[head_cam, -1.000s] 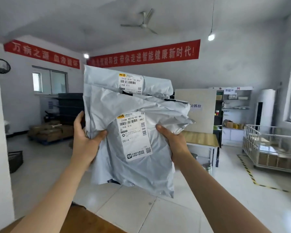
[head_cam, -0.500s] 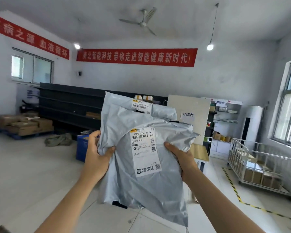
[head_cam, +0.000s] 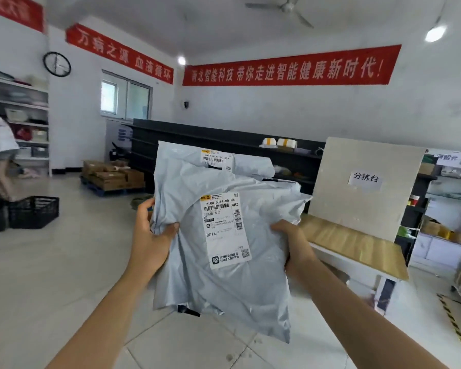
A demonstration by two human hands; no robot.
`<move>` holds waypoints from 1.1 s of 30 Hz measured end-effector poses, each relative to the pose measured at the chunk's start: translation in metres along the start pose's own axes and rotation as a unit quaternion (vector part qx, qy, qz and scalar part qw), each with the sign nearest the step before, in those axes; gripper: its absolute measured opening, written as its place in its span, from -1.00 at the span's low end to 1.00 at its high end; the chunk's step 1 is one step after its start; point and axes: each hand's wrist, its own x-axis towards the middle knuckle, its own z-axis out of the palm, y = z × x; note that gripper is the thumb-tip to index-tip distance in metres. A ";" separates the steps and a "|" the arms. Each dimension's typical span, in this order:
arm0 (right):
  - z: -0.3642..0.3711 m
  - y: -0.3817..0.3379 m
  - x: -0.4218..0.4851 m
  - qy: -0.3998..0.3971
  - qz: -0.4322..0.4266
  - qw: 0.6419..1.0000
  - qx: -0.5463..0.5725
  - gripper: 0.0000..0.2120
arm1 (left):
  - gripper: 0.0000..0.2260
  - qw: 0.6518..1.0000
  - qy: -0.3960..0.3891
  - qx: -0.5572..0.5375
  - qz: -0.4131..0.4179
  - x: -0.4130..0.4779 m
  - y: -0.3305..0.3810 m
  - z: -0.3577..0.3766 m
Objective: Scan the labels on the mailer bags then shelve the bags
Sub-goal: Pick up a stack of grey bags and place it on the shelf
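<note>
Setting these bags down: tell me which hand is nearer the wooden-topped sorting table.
Right. The right hand grips the mailer bags on the side facing the sorting table; the left hand grips their opposite side, bags between.

Head camera looks forward, close over both arms.
</note>
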 end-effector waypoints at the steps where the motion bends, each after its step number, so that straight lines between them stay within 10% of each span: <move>1: -0.001 -0.002 0.018 -0.008 0.000 1.000 -0.009 -0.65 | -0.54 1.000 0.009 0.015 0.004 0.007 0.000 0.006; 19: 0.138 0.069 0.268 -0.279 -0.086 0.956 0.028 -0.36 | -0.35 0.947 0.115 0.296 0.051 0.132 -0.038 -0.030; 33: 0.349 0.145 0.446 -0.444 -0.102 0.890 0.029 -0.45 | -0.41 0.902 0.309 0.301 0.000 0.269 -0.136 -0.124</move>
